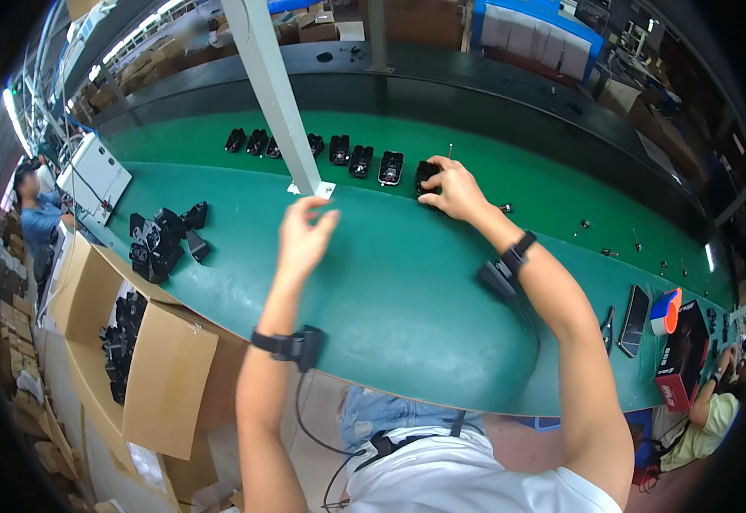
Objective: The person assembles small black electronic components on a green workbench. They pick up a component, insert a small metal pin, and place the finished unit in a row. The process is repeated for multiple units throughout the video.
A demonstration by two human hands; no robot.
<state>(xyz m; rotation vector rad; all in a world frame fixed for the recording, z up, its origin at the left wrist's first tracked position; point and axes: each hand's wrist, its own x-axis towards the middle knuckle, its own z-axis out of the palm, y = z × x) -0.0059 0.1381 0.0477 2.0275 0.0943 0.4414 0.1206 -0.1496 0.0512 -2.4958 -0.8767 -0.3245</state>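
Observation:
My right hand [457, 191] has its fingers closed on a small black plastic housing [425, 174] at the near side of the green belt; the hand covers part of it. To its left on the belt stands a row of similar open black housings [360, 161], with small parts inside too tiny to make out. My left hand [304, 239] hovers over the near green tabletop [407, 291], beside the foot of the white post [280, 94]. Its thumb and fingers are apart, and nothing shows between them.
Black plastic parts [161, 244] lie piled at the table's left. An open cardboard box [172, 376] below holds more. Small metal pieces [585, 224] dot the belt at right, near pliers [609, 329], a phone [634, 321], an orange-and-white roll [667, 311] and a dark box [682, 359]. Other people sit at both sides.

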